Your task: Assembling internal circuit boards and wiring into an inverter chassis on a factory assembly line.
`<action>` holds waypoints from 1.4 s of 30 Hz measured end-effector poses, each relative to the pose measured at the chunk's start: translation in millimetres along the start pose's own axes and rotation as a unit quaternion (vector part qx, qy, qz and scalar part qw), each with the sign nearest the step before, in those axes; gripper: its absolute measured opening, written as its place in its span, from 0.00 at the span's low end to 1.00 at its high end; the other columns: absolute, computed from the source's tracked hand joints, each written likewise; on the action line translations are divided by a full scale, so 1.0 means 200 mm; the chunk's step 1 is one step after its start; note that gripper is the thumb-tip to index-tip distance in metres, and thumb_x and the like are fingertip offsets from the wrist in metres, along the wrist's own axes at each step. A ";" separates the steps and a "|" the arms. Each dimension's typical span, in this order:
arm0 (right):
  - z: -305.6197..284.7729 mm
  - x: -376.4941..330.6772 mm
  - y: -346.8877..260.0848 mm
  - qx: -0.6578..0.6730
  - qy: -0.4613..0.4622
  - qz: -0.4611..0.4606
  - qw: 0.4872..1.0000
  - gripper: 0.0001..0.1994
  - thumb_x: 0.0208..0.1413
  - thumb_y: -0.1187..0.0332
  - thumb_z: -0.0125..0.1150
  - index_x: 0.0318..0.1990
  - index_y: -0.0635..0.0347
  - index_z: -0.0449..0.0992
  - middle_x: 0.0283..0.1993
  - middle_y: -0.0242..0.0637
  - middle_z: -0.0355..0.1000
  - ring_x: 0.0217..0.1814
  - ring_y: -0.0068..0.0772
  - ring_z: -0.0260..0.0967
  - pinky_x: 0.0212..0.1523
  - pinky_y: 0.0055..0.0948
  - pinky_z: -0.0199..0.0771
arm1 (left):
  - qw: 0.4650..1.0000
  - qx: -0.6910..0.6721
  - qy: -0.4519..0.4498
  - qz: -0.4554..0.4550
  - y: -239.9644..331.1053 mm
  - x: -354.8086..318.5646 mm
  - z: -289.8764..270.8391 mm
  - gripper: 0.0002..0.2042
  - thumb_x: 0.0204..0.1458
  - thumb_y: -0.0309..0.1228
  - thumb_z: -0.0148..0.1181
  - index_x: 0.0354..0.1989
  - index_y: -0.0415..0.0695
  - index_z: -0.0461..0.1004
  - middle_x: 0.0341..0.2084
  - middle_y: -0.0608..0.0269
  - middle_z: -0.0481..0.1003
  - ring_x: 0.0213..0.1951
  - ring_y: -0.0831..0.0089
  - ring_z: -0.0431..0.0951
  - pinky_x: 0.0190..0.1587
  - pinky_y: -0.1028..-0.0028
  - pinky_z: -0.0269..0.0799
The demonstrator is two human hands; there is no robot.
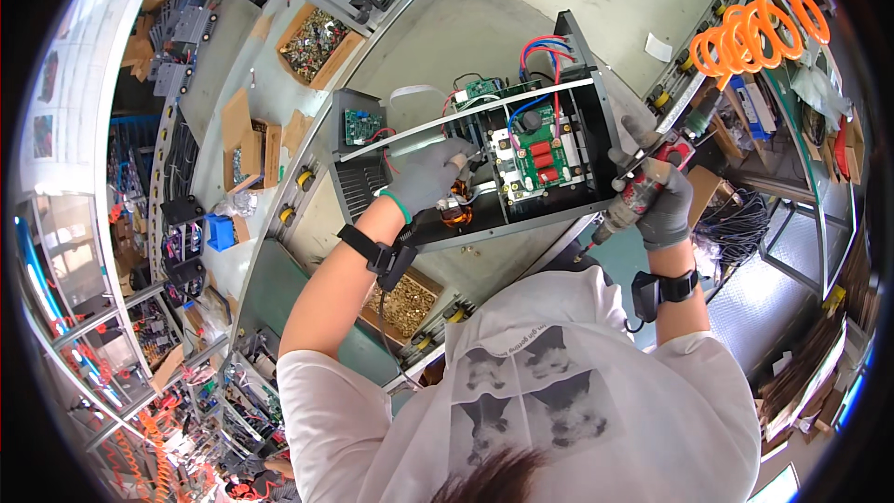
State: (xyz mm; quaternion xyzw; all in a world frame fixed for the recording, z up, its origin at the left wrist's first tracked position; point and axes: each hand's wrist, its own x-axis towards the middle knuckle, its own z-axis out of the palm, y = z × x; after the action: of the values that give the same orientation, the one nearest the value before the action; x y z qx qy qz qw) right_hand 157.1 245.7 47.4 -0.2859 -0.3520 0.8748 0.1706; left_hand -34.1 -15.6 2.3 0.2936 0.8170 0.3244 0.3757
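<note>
Gripping the red and grey driver (622, 205), my gloved right hand (667, 210) is closed round its body at the case's right end; the tip points down and left, outside the case. The open black case (521, 227) lies on the bench (428, 28) in front of me, between my two hands. My left hand (424, 177), also gloved, reaches inside with its fingers curled, next to the copper coil (456, 211); I cannot tell whether they have hold of anything. A green board (543, 154) with red parts sits in the right half, and a smaller board (361, 127) at the left end. On the near side is a box of brass-coloured pieces (400, 307). Beyond the bench I note a carton of small parts (318, 43) at upper left, an orange coiled hose (759, 33) at upper right and a black cable bundle (736, 228) at right.
</note>
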 end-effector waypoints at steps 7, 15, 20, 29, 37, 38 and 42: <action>-0.10 0.02 0.03 -0.036 0.047 0.129 0.990 0.17 0.41 0.71 0.56 0.43 0.62 0.68 0.32 0.35 0.70 0.30 0.40 0.75 0.23 0.30 0.77 | 0.986 0.145 0.074 -0.044 0.09 0.05 0.11 0.08 0.51 0.26 0.49 0.39 0.43 0.70 0.31 0.47 0.73 0.35 0.49 0.73 0.37 0.62 0.68; -0.10 0.01 0.01 -0.047 0.051 0.159 0.985 0.16 0.41 0.68 0.55 0.41 0.57 0.68 0.28 0.50 0.74 0.20 0.39 0.71 0.22 0.31 0.75 | 0.971 0.186 0.146 -0.016 0.05 0.09 0.21 0.08 0.41 0.24 0.56 0.32 0.41 0.70 0.28 0.45 0.74 0.35 0.48 0.73 0.37 0.57 0.68; -0.08 0.01 0.02 -0.067 0.054 0.145 0.986 0.17 0.41 0.69 0.55 0.42 0.59 0.68 0.29 0.47 0.73 0.21 0.38 0.71 0.21 0.31 0.75 | 0.966 0.176 0.187 -0.012 0.03 0.09 0.22 0.07 0.41 0.24 0.56 0.30 0.41 0.70 0.27 0.45 0.73 0.34 0.48 0.73 0.36 0.57 0.68; -0.01 0.01 -0.04 -0.063 0.048 0.130 0.988 0.15 0.41 0.71 0.56 0.40 0.60 0.68 0.36 0.39 0.71 0.33 0.41 0.75 0.27 0.33 0.77 | 0.974 0.161 0.157 0.015 -0.01 0.10 0.22 0.13 0.40 0.27 0.59 0.36 0.42 0.69 0.30 0.47 0.73 0.36 0.47 0.71 0.38 0.57 0.68; 0.42 0.22 -0.19 -0.018 -0.158 -0.028 0.987 0.13 0.42 0.71 0.57 0.38 0.63 0.68 0.33 0.46 0.73 0.31 0.36 0.74 0.30 0.30 0.75 | 0.966 0.163 0.190 0.059 -0.04 0.07 0.22 0.08 0.41 0.23 0.53 0.33 0.41 0.68 0.28 0.45 0.72 0.35 0.46 0.71 0.36 0.57 0.66; 0.46 0.26 -0.16 -0.011 -0.184 -0.073 0.980 0.12 0.42 0.73 0.57 0.37 0.64 0.69 0.31 0.45 0.73 0.30 0.35 0.74 0.29 0.29 0.75 | 0.968 0.169 0.184 0.037 -0.02 0.07 0.22 0.08 0.41 0.22 0.53 0.33 0.40 0.68 0.27 0.45 0.72 0.34 0.46 0.71 0.36 0.57 0.66; 0.60 0.31 0.00 -0.036 -0.123 -0.129 0.983 0.13 0.39 0.76 0.57 0.36 0.63 0.69 0.27 0.41 0.71 0.26 0.34 0.70 0.27 0.30 0.73 | 0.970 0.171 0.172 0.001 -0.01 0.07 0.23 0.10 0.39 0.23 0.55 0.33 0.41 0.68 0.28 0.46 0.73 0.35 0.47 0.72 0.36 0.58 0.67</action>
State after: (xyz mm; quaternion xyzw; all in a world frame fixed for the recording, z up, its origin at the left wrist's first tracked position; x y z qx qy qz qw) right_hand 34.4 214.5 93.7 -0.1348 -0.4353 0.8607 0.2269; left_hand -6.3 7.4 -29.3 0.2938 0.9124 0.2262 0.1733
